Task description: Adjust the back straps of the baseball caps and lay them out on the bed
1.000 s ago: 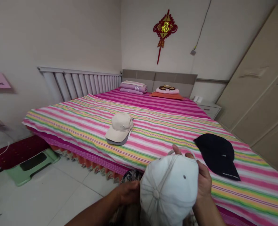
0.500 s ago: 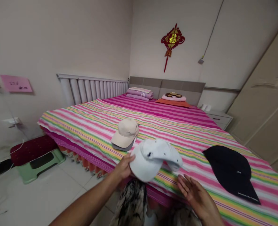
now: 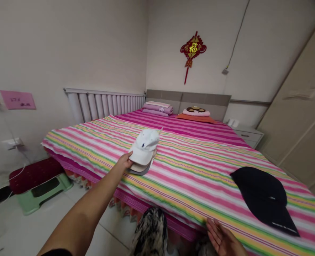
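Checking the head view, with the dial centred on the white cap [image 3: 147, 139]: what is the condition of the left hand [image 3: 125, 161]?

It sits at 8 o'clock and grips the white cap by the brim. The thumb bears on the upper face; the fingers underneath are hidden.

State the location of the white cap.

It is over the beige cap [image 3: 139, 167], covering most of that crown. Both brims point toward 7 o'clock. Whether its full weight rests there, I cannot tell.

And the right hand [image 3: 224, 239]?

Between 4 and 5 o'clock, at the near edge of the striped cover [image 3: 186, 185]. Its fingers are extended, side by side. Contact with the cover cannot be confirmed.

List the surrounding items.

The dark cap [image 3: 262, 193] lies on the cover at 4 o'clock, well apart from the other two, its lettered brim directed to 5 o'clock. The green stool [image 3: 28, 203] stands at 8 o'clock. The red ornament [image 3: 193, 48] hangs at 1 o'clock.
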Demonstrator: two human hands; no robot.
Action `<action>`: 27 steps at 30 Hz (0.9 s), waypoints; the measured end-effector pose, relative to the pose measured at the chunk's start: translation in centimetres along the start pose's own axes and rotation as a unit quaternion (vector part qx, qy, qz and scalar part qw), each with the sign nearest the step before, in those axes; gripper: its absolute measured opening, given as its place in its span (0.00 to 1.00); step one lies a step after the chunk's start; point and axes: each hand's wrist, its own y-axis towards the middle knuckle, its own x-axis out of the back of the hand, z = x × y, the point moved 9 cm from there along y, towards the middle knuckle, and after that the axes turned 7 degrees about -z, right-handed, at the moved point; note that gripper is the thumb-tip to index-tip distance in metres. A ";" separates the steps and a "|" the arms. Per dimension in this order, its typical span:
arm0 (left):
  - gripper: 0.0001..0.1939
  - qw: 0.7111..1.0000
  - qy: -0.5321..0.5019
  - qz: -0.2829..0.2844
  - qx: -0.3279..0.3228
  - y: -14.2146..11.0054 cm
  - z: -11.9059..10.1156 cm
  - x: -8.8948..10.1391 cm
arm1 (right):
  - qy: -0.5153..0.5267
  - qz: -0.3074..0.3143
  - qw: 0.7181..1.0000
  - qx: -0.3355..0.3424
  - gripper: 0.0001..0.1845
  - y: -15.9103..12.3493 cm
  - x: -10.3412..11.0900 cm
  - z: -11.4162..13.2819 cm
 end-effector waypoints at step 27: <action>0.10 0.898 0.312 -0.180 -0.255 1.6 -3.0 6.3 | 0.098 -0.239 0.951 0.172 0.10 1.8 7.8 15.5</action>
